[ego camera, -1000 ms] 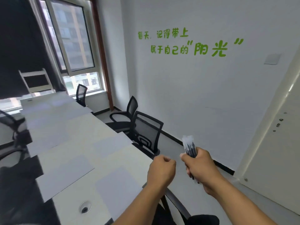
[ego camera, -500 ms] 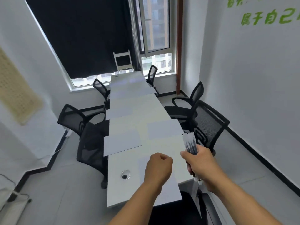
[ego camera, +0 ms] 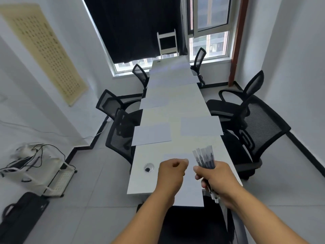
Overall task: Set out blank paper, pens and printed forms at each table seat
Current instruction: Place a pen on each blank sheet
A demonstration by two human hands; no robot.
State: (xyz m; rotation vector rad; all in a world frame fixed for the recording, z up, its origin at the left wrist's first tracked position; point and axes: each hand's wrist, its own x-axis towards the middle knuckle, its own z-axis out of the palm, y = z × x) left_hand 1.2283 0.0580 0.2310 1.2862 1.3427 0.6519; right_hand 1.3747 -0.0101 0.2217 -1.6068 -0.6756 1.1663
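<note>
Your right hand (ego camera: 215,175): fingers curled round a bundle of pens (ego camera: 205,158), fanned tips pointing to 12 o'clock, butt ends jutting below your palm. Your left hand (ego camera: 171,170): closed in a fist, holding nothing, just beside the right at its 9 o'clock. Long white table (ego camera: 177,101): runs toward 12 o'clock, paper sheets (ego camera: 152,133) laid at its seats, one sheet under your hands. Black mesh chairs (ego camera: 260,118): both sides.
</note>
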